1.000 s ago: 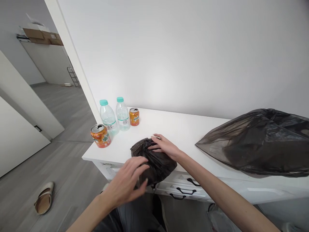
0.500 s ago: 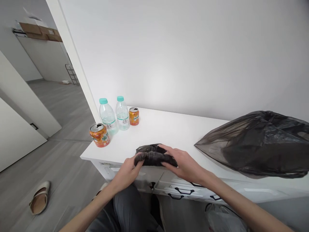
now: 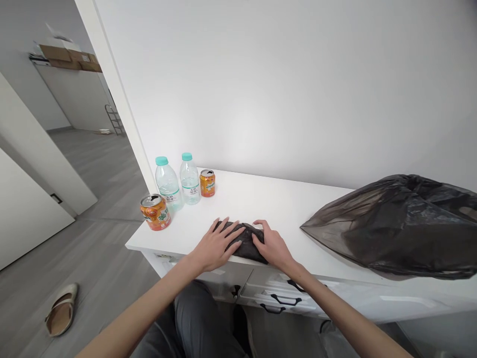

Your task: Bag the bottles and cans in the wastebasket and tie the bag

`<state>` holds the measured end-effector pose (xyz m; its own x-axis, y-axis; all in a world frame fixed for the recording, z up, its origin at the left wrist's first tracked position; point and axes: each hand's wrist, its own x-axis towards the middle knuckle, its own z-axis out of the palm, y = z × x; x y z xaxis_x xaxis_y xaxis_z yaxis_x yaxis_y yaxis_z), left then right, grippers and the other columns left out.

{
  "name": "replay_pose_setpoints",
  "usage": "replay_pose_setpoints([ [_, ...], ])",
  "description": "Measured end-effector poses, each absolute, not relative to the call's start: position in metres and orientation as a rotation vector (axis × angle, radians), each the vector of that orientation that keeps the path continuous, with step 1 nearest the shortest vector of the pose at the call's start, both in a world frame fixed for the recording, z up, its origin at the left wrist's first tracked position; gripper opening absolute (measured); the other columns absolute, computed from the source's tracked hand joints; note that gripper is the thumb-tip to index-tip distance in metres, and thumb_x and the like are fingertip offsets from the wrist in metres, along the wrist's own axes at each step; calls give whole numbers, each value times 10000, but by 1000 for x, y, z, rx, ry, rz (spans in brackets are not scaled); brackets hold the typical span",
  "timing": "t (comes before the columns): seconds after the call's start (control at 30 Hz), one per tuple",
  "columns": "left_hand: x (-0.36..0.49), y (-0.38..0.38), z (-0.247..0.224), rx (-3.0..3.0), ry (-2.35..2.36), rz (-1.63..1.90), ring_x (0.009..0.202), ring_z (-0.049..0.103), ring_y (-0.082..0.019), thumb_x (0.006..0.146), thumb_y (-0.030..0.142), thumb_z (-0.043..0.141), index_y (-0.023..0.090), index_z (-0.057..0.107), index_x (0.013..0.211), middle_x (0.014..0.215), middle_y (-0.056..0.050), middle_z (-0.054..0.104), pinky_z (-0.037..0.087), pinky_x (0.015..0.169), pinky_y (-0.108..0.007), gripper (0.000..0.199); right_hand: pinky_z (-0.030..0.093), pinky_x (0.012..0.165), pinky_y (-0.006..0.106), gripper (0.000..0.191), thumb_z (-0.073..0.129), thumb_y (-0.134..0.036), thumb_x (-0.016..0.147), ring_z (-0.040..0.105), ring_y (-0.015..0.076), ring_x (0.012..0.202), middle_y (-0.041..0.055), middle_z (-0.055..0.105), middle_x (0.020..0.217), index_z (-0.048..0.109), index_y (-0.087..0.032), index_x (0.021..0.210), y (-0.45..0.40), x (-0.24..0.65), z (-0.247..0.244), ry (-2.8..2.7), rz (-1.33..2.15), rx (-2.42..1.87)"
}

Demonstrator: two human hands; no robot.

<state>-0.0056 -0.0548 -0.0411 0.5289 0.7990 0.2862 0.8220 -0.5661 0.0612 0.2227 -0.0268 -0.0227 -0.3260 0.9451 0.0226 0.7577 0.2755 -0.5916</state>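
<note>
A folded black plastic bag lies on the white cabinet top near its front edge. My left hand is laid flat across its left part, fingers spread. At the right end of the bundle, my right hand has its fingers bent and thumb pressed against the plastic, gripping it. Part of the bag is hidden under both hands. To the right, a larger, puffed-out black plastic bag lies on the same top, apart from my hands.
Two clear bottles with teal caps, a left bottle and a right bottle, stand at the left end. An orange can stands in front, another orange can behind. Below are drawers with black handles. A shoe lies on the floor.
The rolled bag, lifted between both hands before, now rests flatter on the cabinet top. My left hand has let go its pinch and spread over it; my right hand stays at the right end.
</note>
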Motion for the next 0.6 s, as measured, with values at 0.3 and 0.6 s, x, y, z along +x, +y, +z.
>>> replay_pose_setpoints([
  [0.3,-19,-45,-47,-2843,-1486,-550,1635,226,-304,1100,460,403,378,442,1606,1718,10,369,204,1326,-591,514,314,1253,550,548,481,-364,1064,368,322,1538,134,458,1636,440,-217,1591,-76,200,-44,-2308,-38,-1272],
  [0.6,-34,-39,-53,-2296,-2079,-1385,1572,391,-278,1032,384,467,234,591,1387,1562,-74,589,365,1283,-541,404,233,1261,670,692,257,-603,1092,247,391,1607,143,314,1733,443,-204,1626,-77,161,-59,-2316,125,-1414],
])
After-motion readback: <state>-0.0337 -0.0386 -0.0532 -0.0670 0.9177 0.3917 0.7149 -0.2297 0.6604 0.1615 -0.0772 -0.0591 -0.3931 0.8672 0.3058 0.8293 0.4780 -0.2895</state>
